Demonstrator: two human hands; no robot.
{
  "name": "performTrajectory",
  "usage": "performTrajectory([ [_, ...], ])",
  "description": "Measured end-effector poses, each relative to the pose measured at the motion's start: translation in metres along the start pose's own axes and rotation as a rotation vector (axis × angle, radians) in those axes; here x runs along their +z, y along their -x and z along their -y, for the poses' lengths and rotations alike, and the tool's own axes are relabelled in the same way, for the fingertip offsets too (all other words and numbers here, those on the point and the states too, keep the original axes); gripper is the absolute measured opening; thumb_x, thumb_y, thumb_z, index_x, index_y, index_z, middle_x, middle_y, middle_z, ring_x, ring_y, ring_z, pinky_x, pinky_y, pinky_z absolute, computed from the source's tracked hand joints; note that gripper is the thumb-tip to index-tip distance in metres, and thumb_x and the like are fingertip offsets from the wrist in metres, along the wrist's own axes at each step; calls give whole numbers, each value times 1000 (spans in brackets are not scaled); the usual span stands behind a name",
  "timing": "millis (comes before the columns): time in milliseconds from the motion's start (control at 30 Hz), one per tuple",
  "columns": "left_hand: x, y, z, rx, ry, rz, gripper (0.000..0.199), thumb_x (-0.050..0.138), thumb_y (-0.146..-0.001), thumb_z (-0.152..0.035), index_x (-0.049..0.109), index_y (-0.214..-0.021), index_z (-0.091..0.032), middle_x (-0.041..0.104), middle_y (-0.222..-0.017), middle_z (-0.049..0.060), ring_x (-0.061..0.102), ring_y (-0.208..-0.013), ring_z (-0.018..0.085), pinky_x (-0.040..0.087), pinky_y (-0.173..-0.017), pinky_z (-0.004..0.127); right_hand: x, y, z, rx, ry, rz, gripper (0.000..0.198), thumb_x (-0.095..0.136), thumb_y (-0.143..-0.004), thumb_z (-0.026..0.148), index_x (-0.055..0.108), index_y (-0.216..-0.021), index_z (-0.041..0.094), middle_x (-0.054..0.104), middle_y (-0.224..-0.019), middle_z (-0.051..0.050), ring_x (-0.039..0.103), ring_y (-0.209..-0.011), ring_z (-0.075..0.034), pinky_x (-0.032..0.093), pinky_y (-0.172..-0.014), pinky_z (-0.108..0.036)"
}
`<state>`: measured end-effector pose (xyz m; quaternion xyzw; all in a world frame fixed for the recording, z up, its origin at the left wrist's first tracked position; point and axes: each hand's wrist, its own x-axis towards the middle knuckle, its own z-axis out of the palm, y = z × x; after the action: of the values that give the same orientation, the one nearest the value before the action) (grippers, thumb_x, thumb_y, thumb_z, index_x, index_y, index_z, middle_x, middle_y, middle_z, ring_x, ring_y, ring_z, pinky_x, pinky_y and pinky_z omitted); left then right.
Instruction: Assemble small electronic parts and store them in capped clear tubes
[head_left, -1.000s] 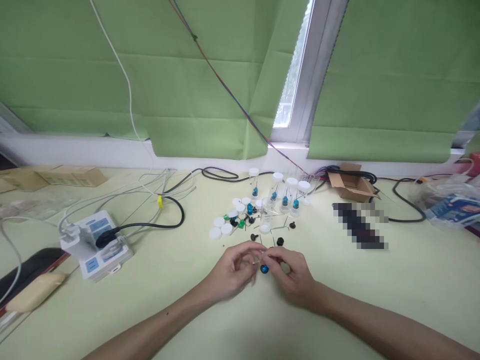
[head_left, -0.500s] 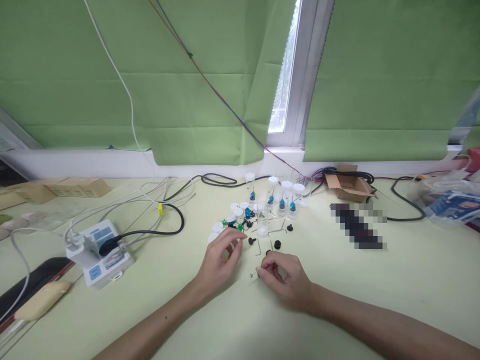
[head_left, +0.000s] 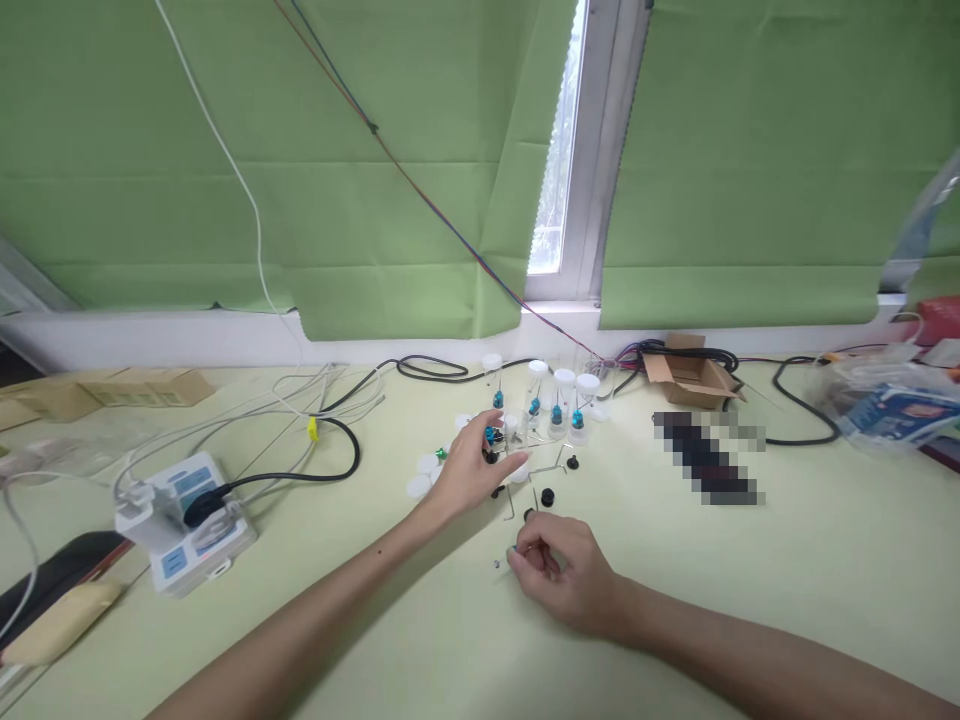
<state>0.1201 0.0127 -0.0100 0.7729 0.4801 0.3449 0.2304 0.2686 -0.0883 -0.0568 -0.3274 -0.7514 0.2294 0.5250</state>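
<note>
Head view, left grip (head_left: 472,468) spread near round white caps (head_left: 418,487), right grip (head_left: 559,568) pinching a thin rod (head_left: 497,565)

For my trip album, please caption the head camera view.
Left hand spread over loose parts, right hand pinching a thin piece, white-capped clear tubes beyond.

On the worktop (head_left: 825,540), tubes (head_left: 557,398) and a carton (head_left: 697,388) stand toward the far edge, the left hand (head_left: 474,468) spreads over parts (head_left: 491,436), and the right hand (head_left: 562,570), farther from that edge, pinches a piece (head_left: 498,565).
</note>
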Motion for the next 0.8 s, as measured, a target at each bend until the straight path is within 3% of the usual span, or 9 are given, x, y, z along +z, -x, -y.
performTrajectory([
  [167, 14, -10, -3, 64, 14, -42, 32, 67, -83, -35, 61, -112, -23, 67, -104, 5, 57, -92, 22, 46, -76, 33, 0, -1, 1, 0, 12, -15, 17, 53, -78, 10, 45, -70, 21, 39, -59, 6, 37, -48, -9, 33, -48, -21],
  [300, 11, -5, -8, 111, 56, -109, 17, 65, -85, -33, 63, -99, -23, 68, -101, 4, 58, -92, 22, 47, -76, 32, -2, -1, 1, 34, 7, -15, 18, 52, -84, 12, 45, -69, 21, 40, -60, 6, 36, -50, -9, 32, -50, -22],
  [433, -3, 10, -13, 376, -20, -263, 13, 63, -89, -27, 60, -101, -23, 66, -98, 5, 56, -96, 22, 48, -83, 36, -4, -1, 2, 65, 10, -17, 20, 51, -89, 17, 47, -70, 20, 41, -60, 4, 38, -52, -10, 32, -52, -24],
  [533, -12, 24, -10, 579, -75, -315, 21, 62, -87, -18, 57, -107, -22, 66, -99, 7, 57, -96, 23, 48, -86, 39, -5, -1, 4, 94, 39, -29, 22, 49, -92, 20, 49, -69, 20, 44, -59, 4, 39, -52, -11, 33, -52, -25],
  [700, -14, 48, 10, 612, -68, -357, 29, 61, -85, -11, 55, -111, -21, 65, -95, 8, 60, -90, 24, 52, -80, 40, -6, 1, 3, 159, 38, -16, 26, 47, -95, 24, 51, -69, 20, 50, -58, 3, 43, -51, -11, 36, -52, -23],
  [800, -10, 55, 20, 707, -102, -348, 35, 64, -81, -9, 55, -113, -20, 65, -94, 9, 62, -87, 24, 54, -77, 38, -5, 3, 1, 202, 41, -6, 27, 48, -95, 25, 53, -70, 19, 51, -57, 3, 42, -49, -11, 35, -50, -23],
])
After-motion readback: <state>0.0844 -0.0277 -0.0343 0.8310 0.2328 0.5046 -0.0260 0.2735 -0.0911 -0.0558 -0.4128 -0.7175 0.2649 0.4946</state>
